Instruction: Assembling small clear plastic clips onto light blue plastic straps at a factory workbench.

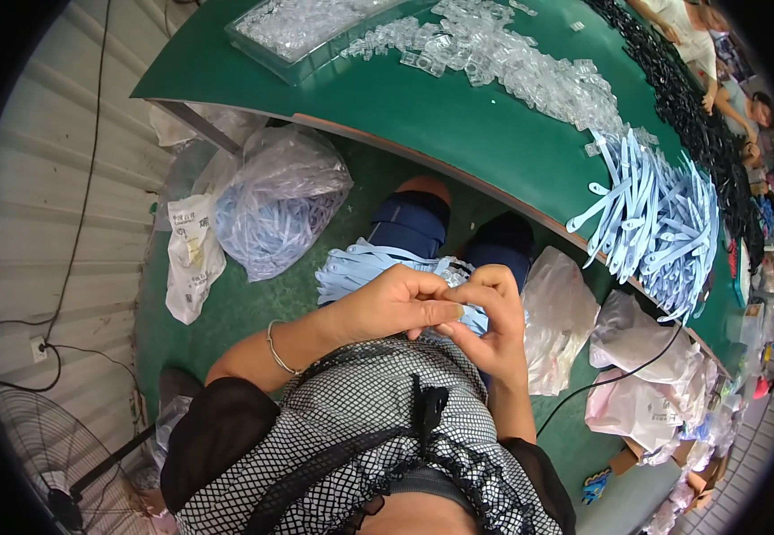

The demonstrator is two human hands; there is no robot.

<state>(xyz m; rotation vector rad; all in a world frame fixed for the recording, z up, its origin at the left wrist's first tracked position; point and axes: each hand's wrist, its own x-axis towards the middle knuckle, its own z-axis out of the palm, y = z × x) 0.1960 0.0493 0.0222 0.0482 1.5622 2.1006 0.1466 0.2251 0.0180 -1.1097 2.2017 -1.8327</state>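
Note:
My left hand (396, 306) and my right hand (494, 321) meet above my lap with thumbs and fingers pinched close together. Whatever sits between the fingertips is hidden or too small to name. Right behind and under the hands lies a bundle of light blue flat strips (357, 267) across my lap. On the green table's right part, a heap of similar light blue strips (650, 227) hangs partly over the near edge. Small clear plastic pieces (529, 76) are spread in a long pile on the table, away from both hands.
A clear tray (266, 55) of tiny clear pieces stands at the green table's (369, 107) far left. Black strips (663, 85) line its far side, near other people. Bags (284, 201) lie on the floor; a fan (43, 455) stands lower left.

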